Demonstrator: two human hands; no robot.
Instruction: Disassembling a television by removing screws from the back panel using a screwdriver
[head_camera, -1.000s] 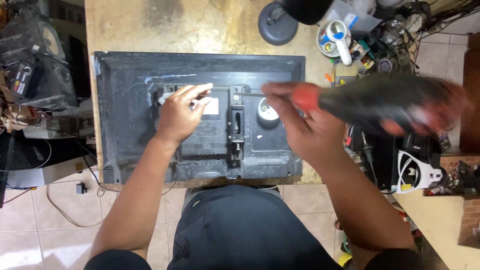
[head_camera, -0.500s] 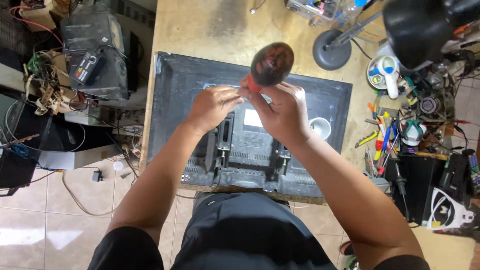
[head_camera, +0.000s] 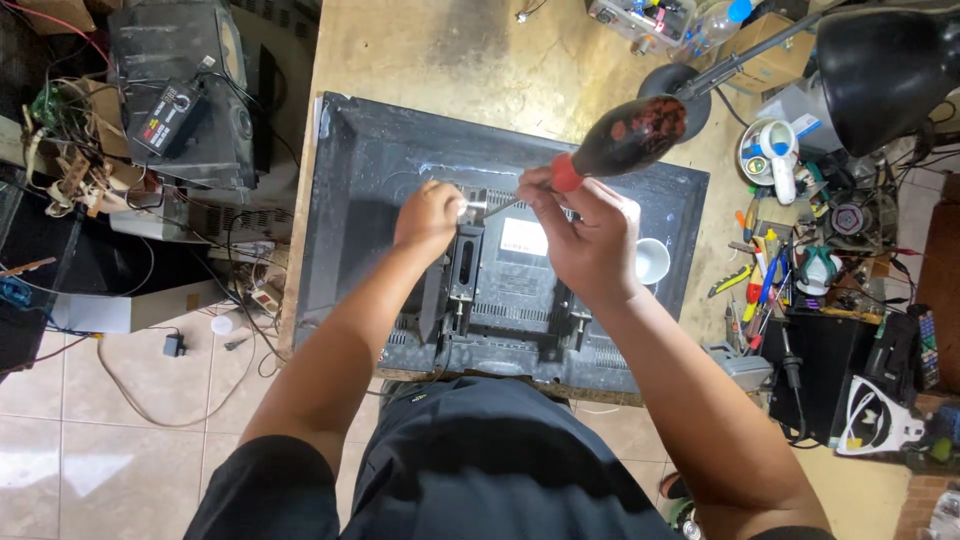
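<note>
A flat-screen television (head_camera: 380, 170) lies face down on a wooden workbench (head_camera: 420, 50), its black back panel up. My right hand (head_camera: 585, 235) grips a screwdriver (head_camera: 625, 135) with a dark red-black handle; its metal shaft slants down-left to the upper middle of the panel. My left hand (head_camera: 430, 215) rests on the panel there, fingers pinched at the screwdriver's tip next to a metal bracket. A white label (head_camera: 522, 238) sits just below the hands. A small white cup (head_camera: 652, 260) stands on the panel to the right of my right hand.
A black desk lamp (head_camera: 880, 60) hangs over the bench's right end, its round base (head_camera: 670, 85) behind the television. Hand tools and tape rolls (head_camera: 775, 160) crowd the right side. Old electronics and cables (head_camera: 180, 100) pile up at the left on a tiled floor.
The screwdriver has tilted from nearly end-on to slanting up-right, with its tip now at the panel. My left hand has shifted left onto the bracket. The camera view has drifted slightly.
</note>
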